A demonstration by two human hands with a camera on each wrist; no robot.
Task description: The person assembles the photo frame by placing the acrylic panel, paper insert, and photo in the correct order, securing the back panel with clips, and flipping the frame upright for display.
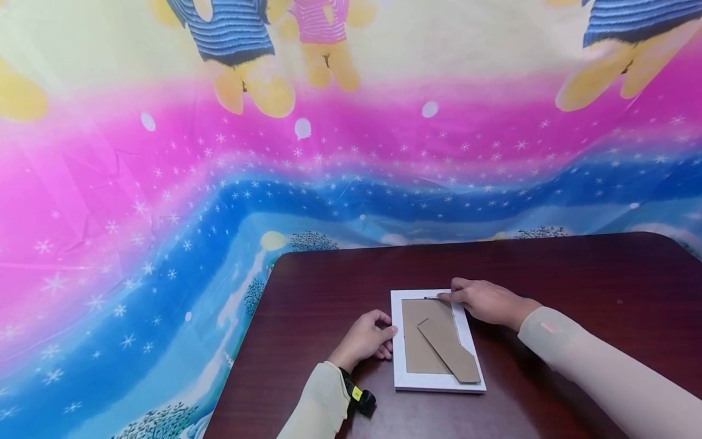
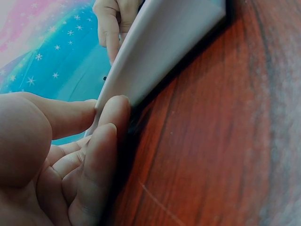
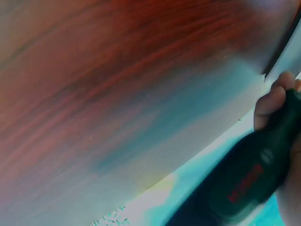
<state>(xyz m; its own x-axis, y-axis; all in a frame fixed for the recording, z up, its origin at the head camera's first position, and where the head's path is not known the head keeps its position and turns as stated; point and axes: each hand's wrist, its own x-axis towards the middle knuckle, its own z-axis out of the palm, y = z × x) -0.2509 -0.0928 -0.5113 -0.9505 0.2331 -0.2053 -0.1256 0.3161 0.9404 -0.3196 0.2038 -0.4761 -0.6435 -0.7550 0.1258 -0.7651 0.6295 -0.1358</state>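
A white picture frame (image 1: 401, 341) lies face down on the table, its brown backing board (image 1: 415, 353) up. A brown easel stand (image 1: 452, 353) slants across the back. My left hand (image 1: 366, 335) pinches the frame's left edge, thumb on top and fingers against the side in the left wrist view. Over the far right corner, my right hand (image 1: 488, 302) grips what looks like a screwdriver (image 3: 249, 176), with a dark green handle and red lettering. Its thin dark tip (image 1: 429, 298) shows at the backing's far edge; the handle is hidden in the head view.
The dark red-brown wooden table (image 1: 329, 280) has rounded far corners. Behind it hangs a printed cloth (image 1: 351, 152) with snowflakes and cartoon bears. A black wrist device (image 1: 362, 399) with a yellow label sits on my left wrist.
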